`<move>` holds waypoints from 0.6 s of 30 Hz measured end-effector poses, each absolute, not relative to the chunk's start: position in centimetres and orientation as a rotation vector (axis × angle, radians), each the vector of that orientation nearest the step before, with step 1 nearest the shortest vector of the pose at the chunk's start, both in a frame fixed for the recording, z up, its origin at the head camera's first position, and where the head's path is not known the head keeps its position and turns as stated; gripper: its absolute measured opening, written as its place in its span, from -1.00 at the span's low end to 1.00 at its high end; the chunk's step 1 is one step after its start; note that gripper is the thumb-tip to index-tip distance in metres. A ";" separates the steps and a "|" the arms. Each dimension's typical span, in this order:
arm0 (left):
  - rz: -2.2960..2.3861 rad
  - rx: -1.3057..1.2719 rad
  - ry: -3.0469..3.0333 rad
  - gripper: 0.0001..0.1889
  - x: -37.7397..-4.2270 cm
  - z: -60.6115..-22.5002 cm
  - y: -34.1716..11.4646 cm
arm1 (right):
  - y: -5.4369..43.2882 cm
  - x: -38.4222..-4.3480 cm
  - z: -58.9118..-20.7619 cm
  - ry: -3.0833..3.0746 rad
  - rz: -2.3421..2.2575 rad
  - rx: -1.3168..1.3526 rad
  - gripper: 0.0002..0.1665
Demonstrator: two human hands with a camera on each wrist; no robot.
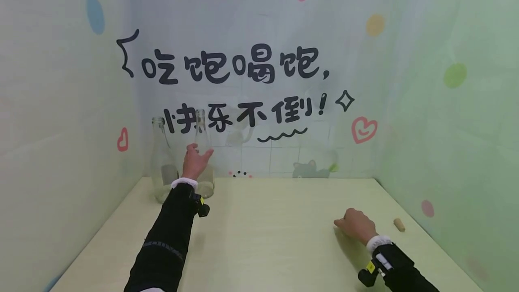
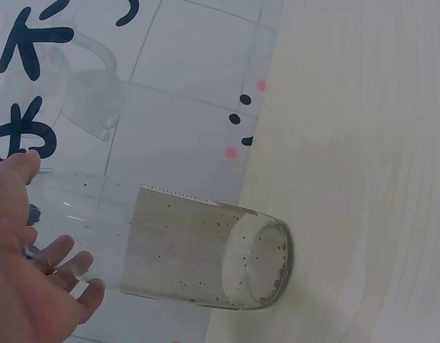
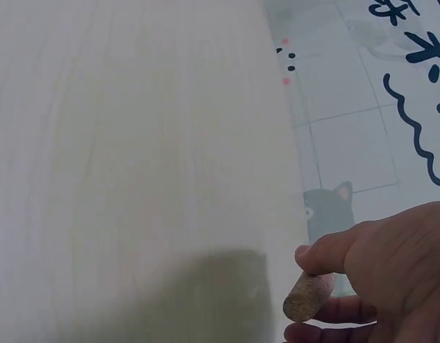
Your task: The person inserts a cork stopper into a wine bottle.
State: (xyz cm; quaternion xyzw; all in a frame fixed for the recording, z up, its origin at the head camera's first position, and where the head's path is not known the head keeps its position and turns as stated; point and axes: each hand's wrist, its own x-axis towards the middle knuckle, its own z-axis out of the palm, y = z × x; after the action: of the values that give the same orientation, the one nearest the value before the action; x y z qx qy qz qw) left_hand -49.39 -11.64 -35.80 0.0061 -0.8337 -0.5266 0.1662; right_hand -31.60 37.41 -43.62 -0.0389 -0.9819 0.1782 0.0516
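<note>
My left hand grips a clear glass bottle around its upper part at the back left of the table. Its thumb lies on one side and curled fingers on the other. In the left wrist view, the bottle has a broad pale patch and dark specks, with its base by the tabletop. A second clear bottle stands upright just left of this hand. Over the right side of the table, my right hand pinches a cork between thumb and fingers. That cork is hidden in the head view.
Another cork lies on the pale wooden table, right of my right hand. A printed backdrop with writing and hearts rises behind the table's back edge. Fabric walls stand at both sides.
</note>
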 end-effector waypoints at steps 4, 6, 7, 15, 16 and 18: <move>-1.491 0.001 -2.393 -0.14 -48.5 -35.2 -12.1 | 36.0 -32.0 -42.6 -2.974 0.583 -0.078 -0.48; -1.495 -0.013 -2.419 -0.15 -48.2 -34.9 -12.3 | 35.2 -32.0 -42.1 -2.979 0.593 -0.073 -0.43; -1.499 -0.017 -2.430 -0.16 -48.0 -34.8 -12.3 | 34.9 -32.0 -41.8 -2.985 0.604 -0.071 -0.41; -1.531 -0.076 -2.557 -0.16 -47.4 -34.4 -12.5 | 32.9 -32.6 -40.4 -2.977 0.628 -0.027 -0.36; -1.527 -0.095 -2.578 -0.16 -47.4 -34.4 -12.5 | 32.7 -32.7 -40.2 -2.977 0.624 -0.020 -0.36; -1.524 -0.128 -2.624 -0.13 -47.5 -34.2 -12.5 | 32.5 -32.8 -39.8 -2.981 0.617 -0.002 -0.35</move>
State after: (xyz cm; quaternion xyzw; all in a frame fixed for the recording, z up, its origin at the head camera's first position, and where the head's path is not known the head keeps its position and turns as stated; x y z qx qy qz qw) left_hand -47.49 -12.49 -34.19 -0.0421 -0.8627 -0.5013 0.0523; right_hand -32.83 32.50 -39.80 -0.0006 -0.9781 0.2024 0.0487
